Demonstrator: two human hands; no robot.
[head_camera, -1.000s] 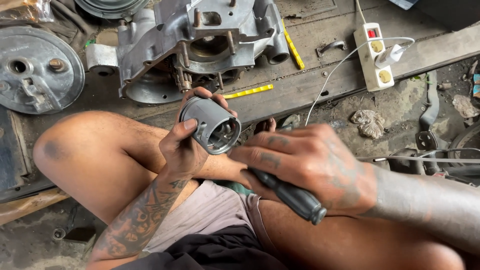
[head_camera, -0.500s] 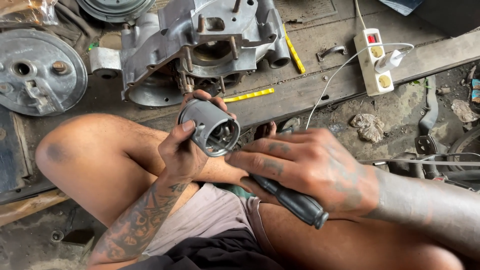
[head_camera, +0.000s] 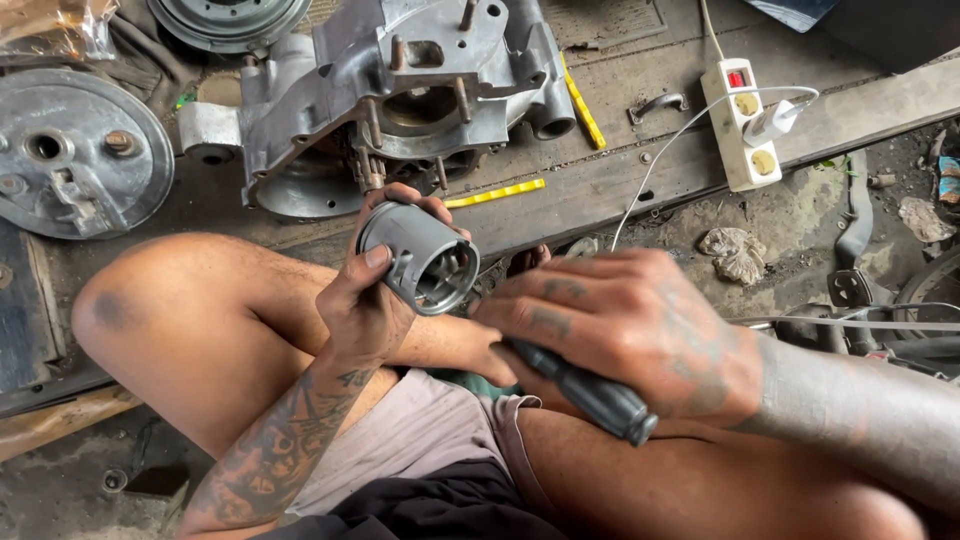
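Two closed grips, left hand (head_camera: 365, 305) piston (head_camera: 420, 258), right hand (head_camera: 625, 335) screwdriver (head_camera: 590, 392)

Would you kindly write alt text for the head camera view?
A seated person's left hand holds a grey metal piston, open end toward the right hand, which grips a dark-handled tool. Beyond their knees lie an engine casing and a white power strip.

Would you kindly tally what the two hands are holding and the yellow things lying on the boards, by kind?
Piston in left hand: 1
Dark-handled tool in right hand: 1
Yellow strips: 2
Total: 4
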